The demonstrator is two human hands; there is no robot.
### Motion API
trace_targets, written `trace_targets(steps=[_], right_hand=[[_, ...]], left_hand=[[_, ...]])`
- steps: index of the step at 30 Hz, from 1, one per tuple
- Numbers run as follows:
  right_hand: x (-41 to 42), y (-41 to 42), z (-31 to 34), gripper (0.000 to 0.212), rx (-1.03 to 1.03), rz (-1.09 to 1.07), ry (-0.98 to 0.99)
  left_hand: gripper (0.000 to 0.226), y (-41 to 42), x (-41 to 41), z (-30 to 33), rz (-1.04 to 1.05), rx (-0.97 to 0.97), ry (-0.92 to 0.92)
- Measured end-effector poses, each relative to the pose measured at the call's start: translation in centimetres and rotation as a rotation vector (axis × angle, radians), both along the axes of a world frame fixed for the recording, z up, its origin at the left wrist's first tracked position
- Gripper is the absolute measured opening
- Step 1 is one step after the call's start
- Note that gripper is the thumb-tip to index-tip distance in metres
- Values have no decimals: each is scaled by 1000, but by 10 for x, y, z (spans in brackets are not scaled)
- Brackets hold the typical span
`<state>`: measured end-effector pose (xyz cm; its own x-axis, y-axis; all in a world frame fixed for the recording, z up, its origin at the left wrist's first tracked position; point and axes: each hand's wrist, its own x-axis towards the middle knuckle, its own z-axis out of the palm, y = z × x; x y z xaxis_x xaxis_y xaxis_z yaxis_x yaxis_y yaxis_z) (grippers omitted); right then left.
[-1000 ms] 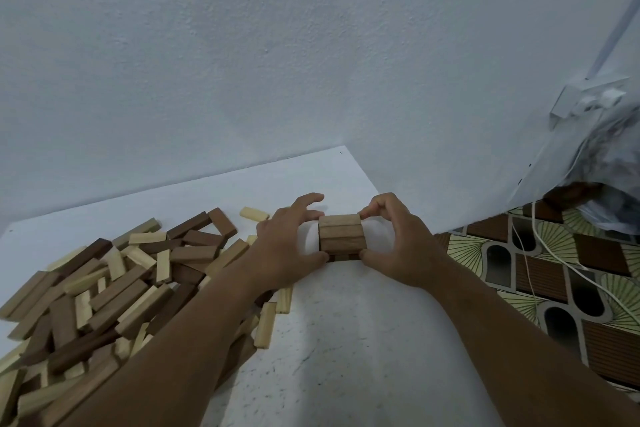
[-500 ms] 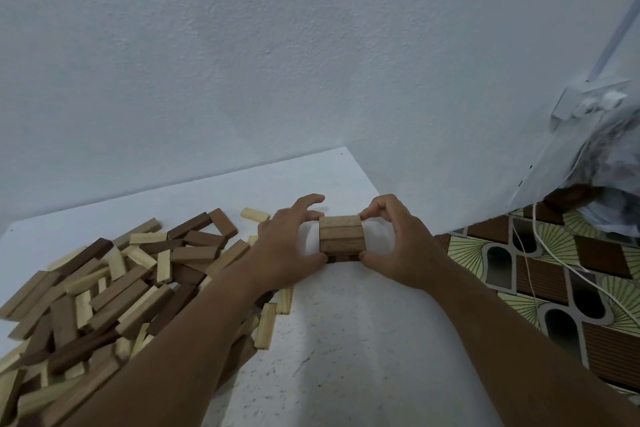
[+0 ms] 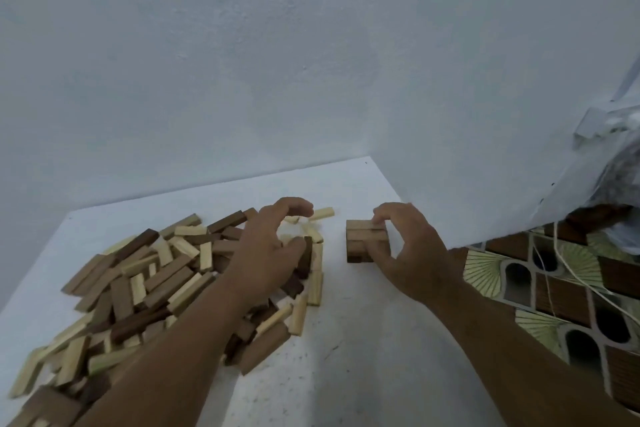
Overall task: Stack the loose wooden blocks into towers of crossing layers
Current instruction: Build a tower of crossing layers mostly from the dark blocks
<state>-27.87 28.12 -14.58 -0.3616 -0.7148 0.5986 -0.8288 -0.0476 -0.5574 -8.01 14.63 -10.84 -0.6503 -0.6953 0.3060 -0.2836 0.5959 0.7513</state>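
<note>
Wooden blocks (image 3: 145, 274) are heaped on the table (image 3: 346, 357), and the small tower (image 3: 360, 239) beside them is pinched by the right hand (image 3: 412, 253). The left hand (image 3: 266, 253) is curled over the heap; a grip cannot be told.

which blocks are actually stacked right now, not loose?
The small brown tower gripped by the right hand: its layers sit squared on each other, apart from the rest. All blocks by the left hand lie in a loose pile.

On the table (image 3: 346, 374), the block pile (image 3: 138, 288) lies left, the small stack (image 3: 360, 236) right, seemingly two layers high
</note>
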Motion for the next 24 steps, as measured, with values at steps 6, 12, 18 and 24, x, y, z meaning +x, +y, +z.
trace_targets(steps=[6,12,18,24], right_hand=[[55,-20,3,14,11,82,112],[73,-46,5,45,463,171,375],[66,-47,12,21,409,232,420],[82,-30,24,22,221,219,-169]], left_hand=[[29,-8,52,-7,77,-308,-201],[35,14,53,-13,76,-364,-463],[35,0,45,-15,287,-250,-474],[32,-14,43,-17,338,-343,-682]])
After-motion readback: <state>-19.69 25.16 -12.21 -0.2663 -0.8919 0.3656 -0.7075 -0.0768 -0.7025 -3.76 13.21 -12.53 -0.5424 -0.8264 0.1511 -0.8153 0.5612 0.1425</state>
